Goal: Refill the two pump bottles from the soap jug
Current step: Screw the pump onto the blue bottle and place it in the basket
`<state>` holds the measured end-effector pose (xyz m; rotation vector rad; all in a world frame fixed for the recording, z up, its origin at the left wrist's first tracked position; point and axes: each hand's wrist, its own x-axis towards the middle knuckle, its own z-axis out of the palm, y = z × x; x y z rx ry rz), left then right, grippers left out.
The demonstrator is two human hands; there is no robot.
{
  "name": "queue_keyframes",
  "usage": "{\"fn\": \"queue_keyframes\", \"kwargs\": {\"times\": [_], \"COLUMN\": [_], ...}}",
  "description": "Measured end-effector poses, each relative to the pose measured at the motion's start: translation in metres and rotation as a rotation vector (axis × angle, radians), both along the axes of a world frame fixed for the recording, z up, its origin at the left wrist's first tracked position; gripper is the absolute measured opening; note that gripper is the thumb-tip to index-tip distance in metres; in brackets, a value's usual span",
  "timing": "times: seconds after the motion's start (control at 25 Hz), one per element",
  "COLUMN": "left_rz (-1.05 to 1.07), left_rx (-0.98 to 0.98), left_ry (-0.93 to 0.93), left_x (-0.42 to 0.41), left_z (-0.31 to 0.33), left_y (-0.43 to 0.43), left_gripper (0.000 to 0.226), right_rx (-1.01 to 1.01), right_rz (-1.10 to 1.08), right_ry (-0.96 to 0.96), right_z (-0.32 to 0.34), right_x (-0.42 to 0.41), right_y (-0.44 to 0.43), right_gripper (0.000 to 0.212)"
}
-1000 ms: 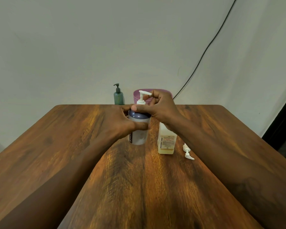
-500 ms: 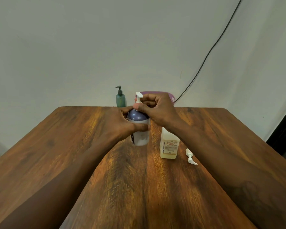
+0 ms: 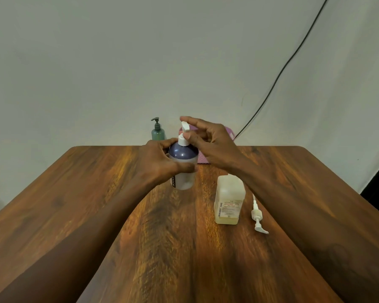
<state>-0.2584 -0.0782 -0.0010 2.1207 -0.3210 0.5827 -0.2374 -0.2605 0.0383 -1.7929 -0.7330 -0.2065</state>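
Observation:
A white pump bottle (image 3: 184, 171) with a dark blue shoulder stands on the wooden table (image 3: 96, 204). My left hand (image 3: 160, 162) grips its body. My right hand (image 3: 210, 143) pinches its white pump head (image 3: 184, 133) between thumb and fingers, the other fingers spread. A square translucent bottle (image 3: 229, 200) with yellowish liquid at the bottom stands uncapped to the right. Beside it lies a loose white pump (image 3: 258, 215). A small green pump bottle (image 3: 157, 133) stands at the far edge.
A pink-purple container (image 3: 229, 132) sits at the back behind my right hand, mostly hidden. A black cable (image 3: 278, 77) runs down the wall. The table's far corners are rounded, and a dark opening shows at the right edge.
My right hand has turned the pump head, its spout now pointing away, and several fingers have spread. The view has tilted slightly; the bottle stays in my left hand.

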Motion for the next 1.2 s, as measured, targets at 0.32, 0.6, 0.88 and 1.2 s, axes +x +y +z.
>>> {"fn": "queue_keyframes", "kwargs": {"times": [0.32, 0.6, 0.88, 1.2], "left_rz": [0.016, 0.084, 0.060, 0.091], "left_rx": [0.012, 0.023, -0.060, 0.013], "left_ry": [-0.022, -0.042, -0.013, 0.085], "left_x": [0.064, 0.136, 0.215, 0.289], "left_z": [0.009, 0.015, 0.013, -0.020], "left_y": [-0.014, -0.016, -0.027, -0.037], "left_gripper": [0.079, 0.076, 0.078, 0.077], "right_rx": [0.119, 0.066, -0.060, -0.057], "right_rz": [-0.134, -0.200, -0.383, -0.392], "right_ry": [-0.029, -0.045, -0.140, -0.060], "right_z": [0.013, 0.019, 0.015, -0.024], "right_x": [0.064, 0.127, 0.207, 0.284], "right_y": [-0.005, 0.000, 0.006, 0.002], "right_gripper": [0.032, 0.035, 0.023, 0.016]}}
